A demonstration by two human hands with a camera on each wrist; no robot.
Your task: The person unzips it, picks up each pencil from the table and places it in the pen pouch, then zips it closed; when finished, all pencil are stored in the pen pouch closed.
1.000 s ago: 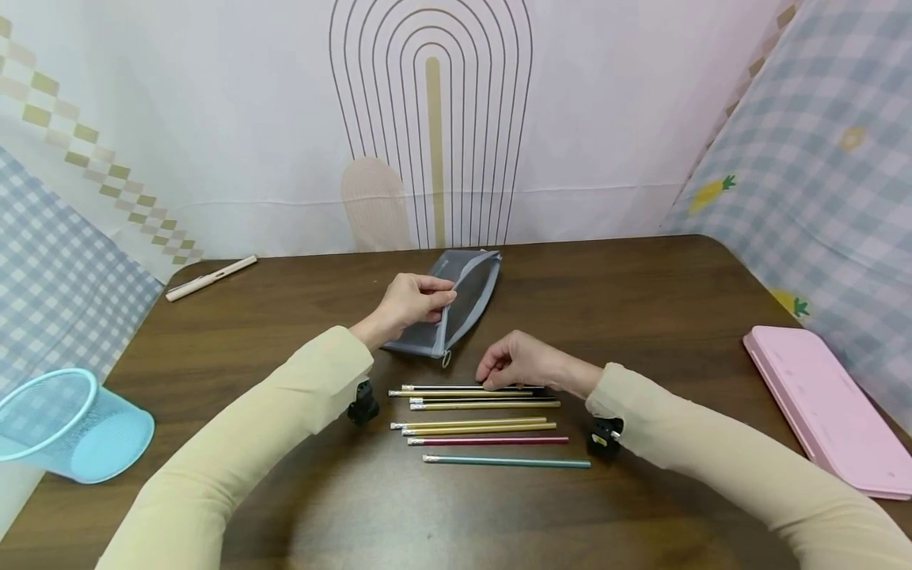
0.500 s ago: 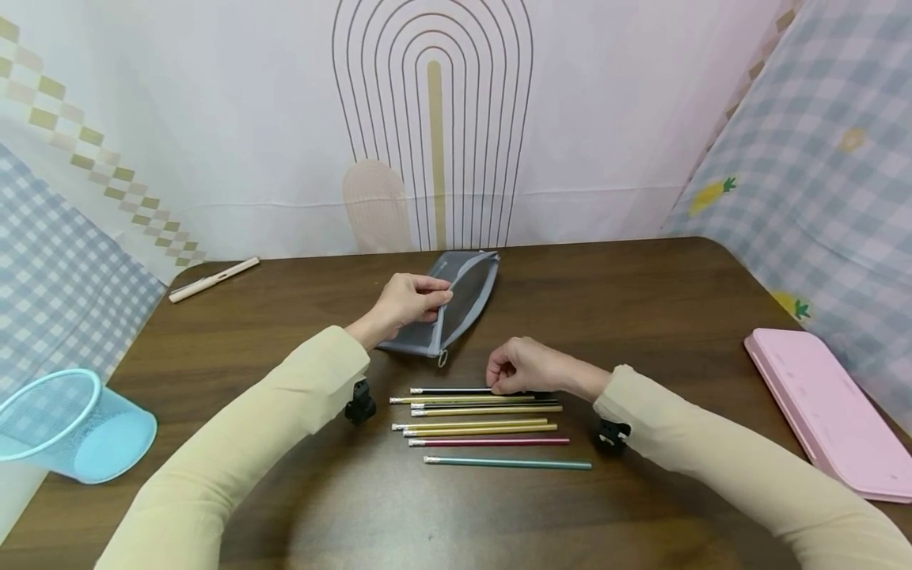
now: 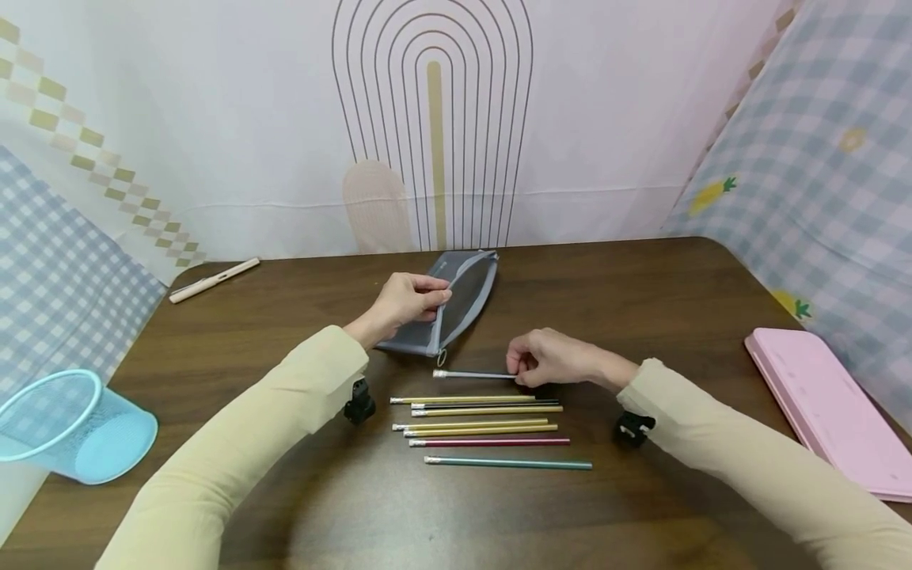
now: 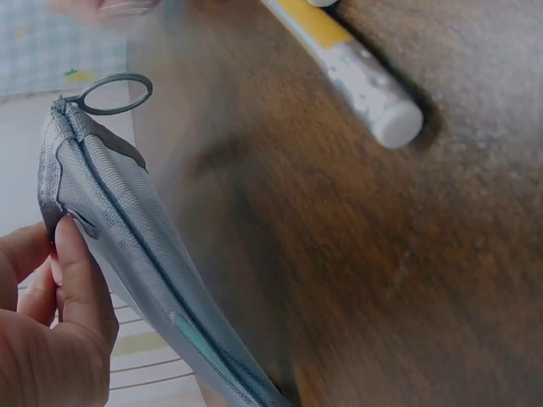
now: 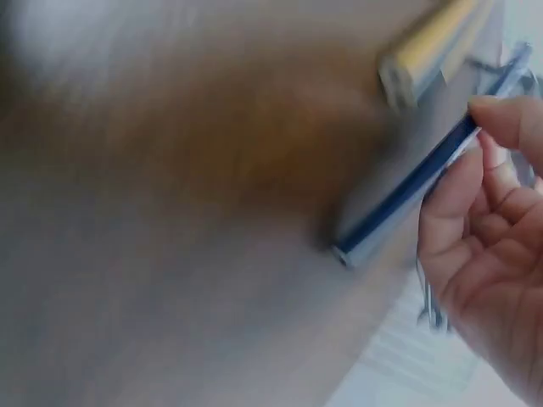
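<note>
My left hand (image 3: 402,305) pinches one edge of the mouth of a grey mesh zip pouch (image 3: 479,309), which gapes open on the table. In the left wrist view, thumb and finger grip the pouch (image 4: 148,225) near its zipper end, where a ring pull (image 4: 117,95) hangs. My right hand (image 3: 554,356) pinches a dark pencil (image 3: 473,375), eraser end pointing left, just below the pouch. Seen from the right wrist, this pencil (image 5: 407,188) looks dark blue and slants up between thumb and fingers. Several gold and black pencils (image 3: 492,409), a red pencil (image 3: 492,442) and a teal pencil (image 3: 509,462) lie in rows nearer me.
A light blue mesh cup (image 3: 117,435) stands at the table's left edge. A cream pen (image 3: 214,280) lies at the back left. At the right edge rests a pink case (image 3: 830,404). A patterned cloth (image 3: 249,127) hangs behind the brown table (image 3: 606,293).
My right hand has lifted the dark pencil out of the top of the row and moved it up and right, towards the pouch's level. The left hand still holds the pouch's edge.
</note>
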